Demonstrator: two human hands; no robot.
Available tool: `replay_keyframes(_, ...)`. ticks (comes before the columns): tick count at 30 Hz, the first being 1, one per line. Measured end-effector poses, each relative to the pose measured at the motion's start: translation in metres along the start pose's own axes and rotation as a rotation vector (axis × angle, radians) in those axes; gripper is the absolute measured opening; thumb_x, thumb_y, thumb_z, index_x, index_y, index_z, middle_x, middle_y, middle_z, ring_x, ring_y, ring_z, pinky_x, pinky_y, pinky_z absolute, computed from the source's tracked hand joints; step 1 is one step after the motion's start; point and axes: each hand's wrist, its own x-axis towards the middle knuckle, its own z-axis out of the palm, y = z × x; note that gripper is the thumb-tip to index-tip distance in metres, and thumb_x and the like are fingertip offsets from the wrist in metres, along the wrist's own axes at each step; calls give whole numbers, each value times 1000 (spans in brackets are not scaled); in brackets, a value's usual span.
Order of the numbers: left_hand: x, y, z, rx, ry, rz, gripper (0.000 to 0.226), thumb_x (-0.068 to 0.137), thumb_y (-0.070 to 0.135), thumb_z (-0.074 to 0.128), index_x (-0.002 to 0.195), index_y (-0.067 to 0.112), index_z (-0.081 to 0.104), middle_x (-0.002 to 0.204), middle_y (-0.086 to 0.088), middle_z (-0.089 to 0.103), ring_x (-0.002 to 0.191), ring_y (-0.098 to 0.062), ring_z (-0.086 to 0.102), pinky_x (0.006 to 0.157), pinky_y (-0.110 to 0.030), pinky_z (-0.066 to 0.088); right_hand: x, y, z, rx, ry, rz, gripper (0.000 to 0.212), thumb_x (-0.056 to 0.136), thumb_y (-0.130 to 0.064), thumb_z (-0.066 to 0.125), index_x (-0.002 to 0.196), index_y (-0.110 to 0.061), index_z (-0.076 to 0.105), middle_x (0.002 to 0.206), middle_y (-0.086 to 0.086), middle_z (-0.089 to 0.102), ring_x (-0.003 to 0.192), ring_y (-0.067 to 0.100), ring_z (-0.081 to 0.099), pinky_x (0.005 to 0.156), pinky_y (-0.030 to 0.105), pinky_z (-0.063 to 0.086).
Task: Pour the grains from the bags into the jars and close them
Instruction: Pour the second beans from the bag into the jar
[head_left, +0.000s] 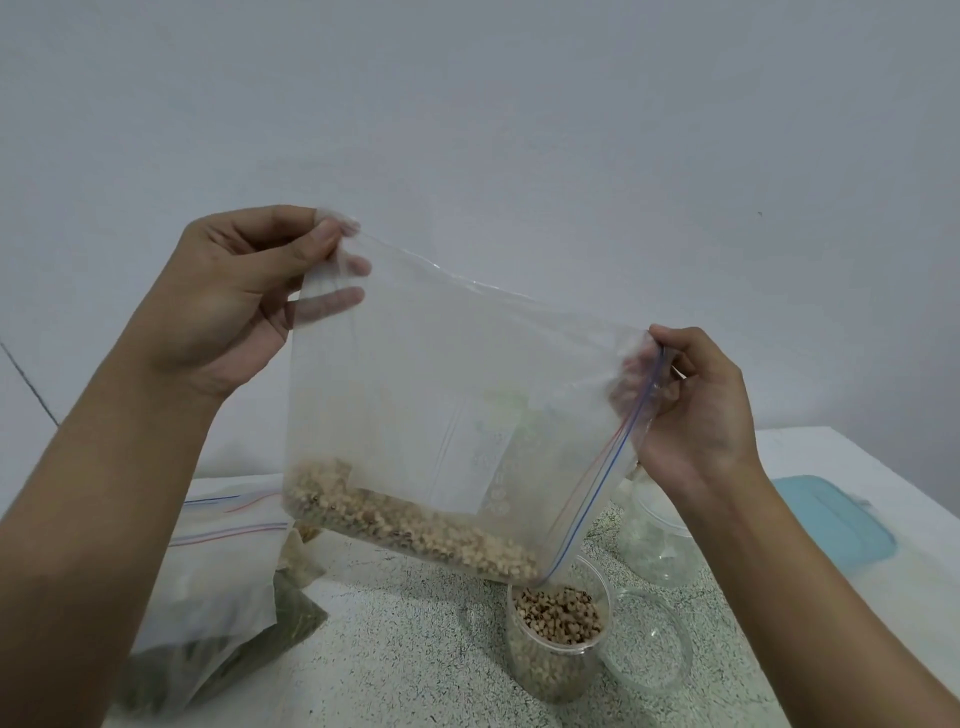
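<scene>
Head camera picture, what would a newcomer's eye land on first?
The clear zip bag, held up mid-frame by the left hand and right hand, with pale beans pooled along its low edge. Below its lowest corner stands an open jar, partly filled with the same beans.

Fingers (332, 300) of the left hand (234, 291) blur behind the bag (441, 389) — blue lid (831, 519) partly hidden.

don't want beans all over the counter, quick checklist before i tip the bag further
1. Low corner of the bag above the bean jar: ok.
2. Grip of the left hand on the raised corner: ok.
3. Grip of the right hand on the zip edge: ok.
4. Bean jar upright on the counter: ok.
5. Room for the remaining beans: cannot tell, jar looks nearly full.
6. Matching lid nearby: cannot tell, only a teal lid shows.
</scene>
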Motion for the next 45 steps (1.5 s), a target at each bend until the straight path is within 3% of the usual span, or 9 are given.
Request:
replay_keyframes(8,1,-1,6,1,-13,-8,21,88,16,63,79,20,81,92,5,75,83,-13,73,73,-28,61,1,-2,-6,4,23,-13,32,91,-8,58,60,-16,57,63,-2,54,55,11,53,51,20,38)
replay_keyframes(26,-3,-1,24,-18,-75,-26,23,87,15,62,77,20,81,90,3,73,83,-13,73,71,-28,61,-4,-14,-20,13,55,13,44,93,-9,56,50,-17,57,61,-1,54,56,10,47,53,19,37)
replay_keyframes(45,-6,6,18,45,-75,25,25,88,15,60,77,22,81,90,4,74,82,-13,73,72,-30,61,-13,-12,-18,24,14,16,43,93,-9,55,51,-17,58,63,-1,53,56,11,46,53,19,37)
